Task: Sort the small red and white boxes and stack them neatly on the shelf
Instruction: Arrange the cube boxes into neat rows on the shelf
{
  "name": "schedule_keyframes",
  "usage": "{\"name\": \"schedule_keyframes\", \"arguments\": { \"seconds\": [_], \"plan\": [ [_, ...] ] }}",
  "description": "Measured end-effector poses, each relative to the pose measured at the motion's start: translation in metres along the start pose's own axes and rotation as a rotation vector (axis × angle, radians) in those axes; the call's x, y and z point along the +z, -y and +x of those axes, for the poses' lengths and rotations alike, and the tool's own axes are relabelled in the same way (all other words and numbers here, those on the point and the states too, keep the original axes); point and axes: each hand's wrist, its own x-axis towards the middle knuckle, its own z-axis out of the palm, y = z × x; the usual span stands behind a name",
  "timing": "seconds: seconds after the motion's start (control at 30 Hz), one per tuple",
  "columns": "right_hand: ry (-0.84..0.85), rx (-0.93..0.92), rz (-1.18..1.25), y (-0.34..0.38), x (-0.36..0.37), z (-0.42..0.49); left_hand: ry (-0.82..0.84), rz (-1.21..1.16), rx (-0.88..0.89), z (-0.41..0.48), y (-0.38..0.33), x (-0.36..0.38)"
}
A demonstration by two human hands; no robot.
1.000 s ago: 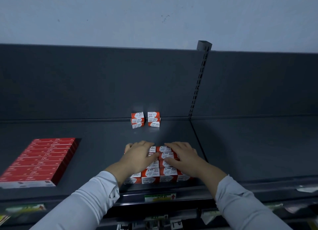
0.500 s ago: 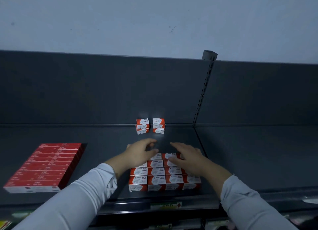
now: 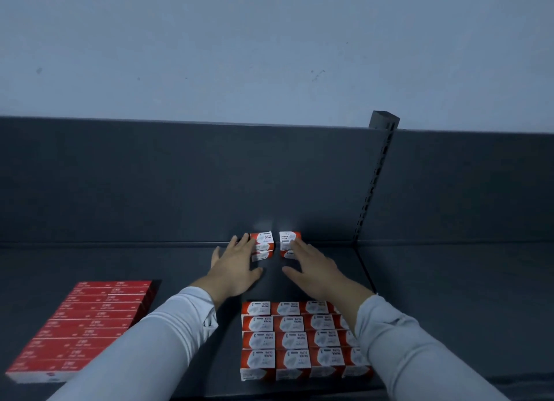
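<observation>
Hands out at the back of the shelf (image 3: 120,259); left hand (image 3: 236,268) spread wide, fingers straight, tips at the left side of the left stack (image 3: 263,244), apparently touching, holding nothing; right hand (image 3: 311,268) likewise flat and spread, fingertips over the lower front of the right stack (image 3: 289,240), nothing gripped there either; thumbs turned inward, apart from each other. Stacks short, standing against the panel (image 3: 180,178), a narrow gap between them; left stack slightly skewed, lower box out of line. Nearer the front edge, partly under the right forearm, block (image 3: 287,337) of red and white boxes in tidy rows, well apart from the stacks. Probable step in hand: gathering the two stacks to join the block. To do it well: square the skewed box first; close each hand from the outer side and over the top together, to move every tier as one; press the stacks against each other before sliding; draw them forward low along the shelf rather than lifting high; keep sleeves off the block's back row; set down flush with that row, labels facing the same way. Further out: flat red packs (image 3: 87,325) at far left; slotted post (image 3: 377,175) to the right of the stacks.
</observation>
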Motion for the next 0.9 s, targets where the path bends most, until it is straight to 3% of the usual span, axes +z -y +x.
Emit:
{"name": "schedule_keyframes", "arguments": {
  "seconds": [0.17,0.3,0.47,0.9],
  "plan": [
    [0.028,0.098,-0.040,-0.004,0.008,0.023,0.020,0.005,0.001,0.020,0.004,-0.001],
    [-0.002,0.052,-0.010,-0.009,0.015,0.034,0.014,-0.008,-0.002,0.030,0.002,0.006],
    [-0.187,-0.001,0.125,-0.014,0.021,0.043,-0.145,-0.104,0.014,0.035,0.007,0.019],
    [-0.248,0.081,0.285,-0.013,0.021,0.055,-0.297,-0.335,0.018,0.036,0.007,0.027]
  ]
}}
